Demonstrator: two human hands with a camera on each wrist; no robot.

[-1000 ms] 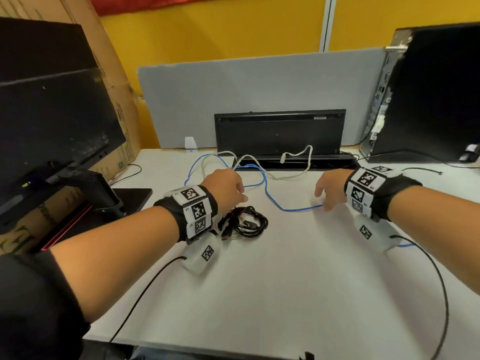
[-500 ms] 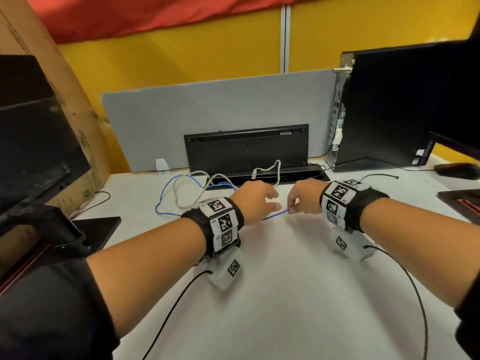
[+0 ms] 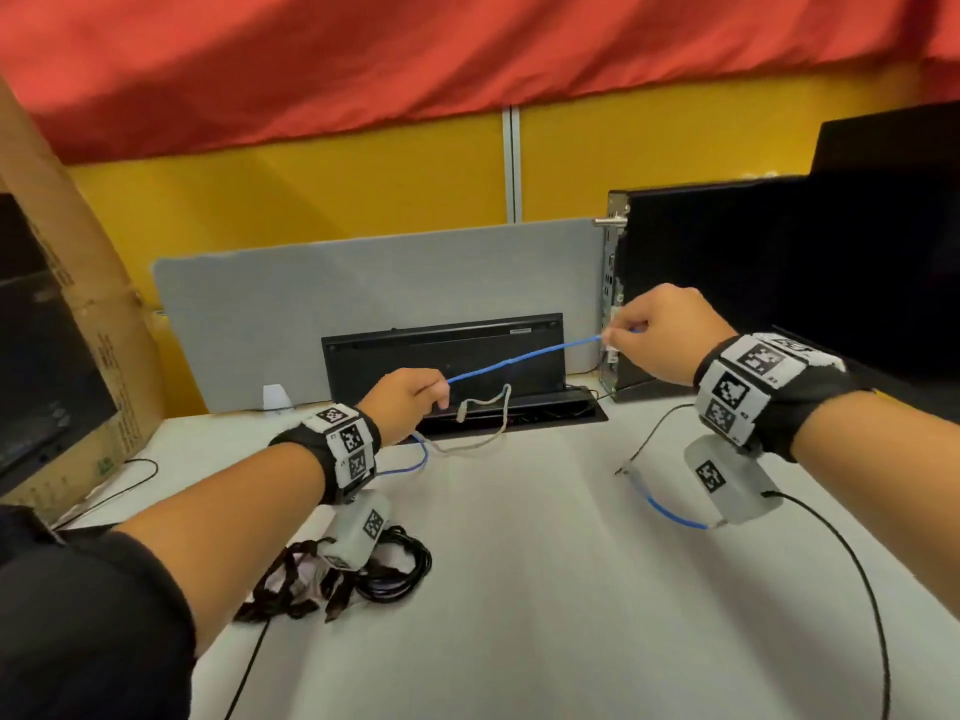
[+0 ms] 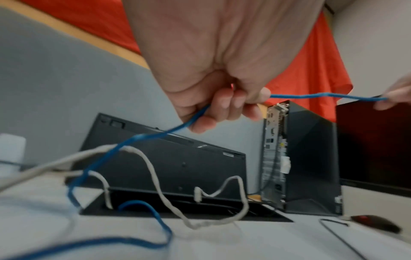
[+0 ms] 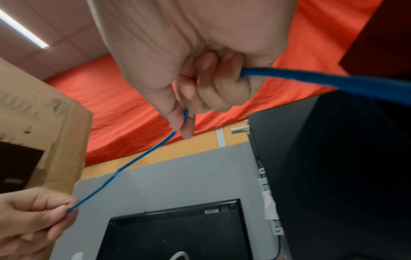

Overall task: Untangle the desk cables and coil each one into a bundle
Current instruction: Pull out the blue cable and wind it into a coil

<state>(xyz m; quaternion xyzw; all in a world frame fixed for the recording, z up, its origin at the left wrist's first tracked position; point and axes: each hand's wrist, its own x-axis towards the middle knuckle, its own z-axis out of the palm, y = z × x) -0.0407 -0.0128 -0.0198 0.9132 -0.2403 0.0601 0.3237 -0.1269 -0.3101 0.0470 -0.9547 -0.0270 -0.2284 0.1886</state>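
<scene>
A thin blue cable (image 3: 524, 357) stretches taut in the air between both hands. My left hand (image 3: 410, 402) grips it low at the centre, fingers curled round it (image 4: 224, 105). My right hand (image 3: 649, 332) pinches it higher at the right, thumb against forefinger (image 5: 182, 119). Slack blue cable (image 4: 155, 227) trails over the white desk (image 3: 545, 589) and loops past a pale grey cable (image 3: 488, 433) by the desk's cable slot. A black coiled cable bundle (image 3: 389, 569) lies under my left wrist.
A black keyboard (image 3: 447, 356) stands on edge against the grey divider (image 3: 363, 283). A black computer tower (image 3: 701, 283) stands at right, a cardboard box (image 3: 67, 314) and monitor at left. A thin black cable (image 3: 644, 444) lies on the desk at right.
Both hands have risen off the desk and moved apart, pulling the blue cable straight between them. The head view has tilted upward.
</scene>
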